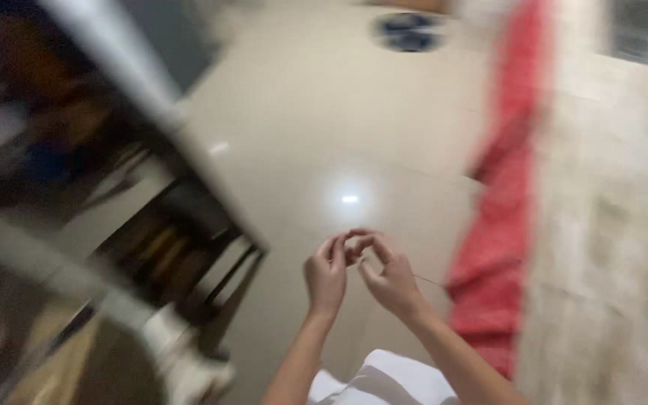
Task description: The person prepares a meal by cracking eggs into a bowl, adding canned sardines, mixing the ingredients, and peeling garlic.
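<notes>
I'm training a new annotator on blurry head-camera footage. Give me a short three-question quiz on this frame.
1. True or false: the left hand and the right hand meet at the fingertips.
2. Which lies to the right of the hands: A) a red cloth, B) a green bucket, C) a ladder?
3. What surface is under the hands?

Key
1. True; the fingertips come together above the floor. A fine thread seems to trail from the right hand, though blur leaves that unsure.
2. A, the red cloth.
3. A glossy pale tiled floor.
</notes>
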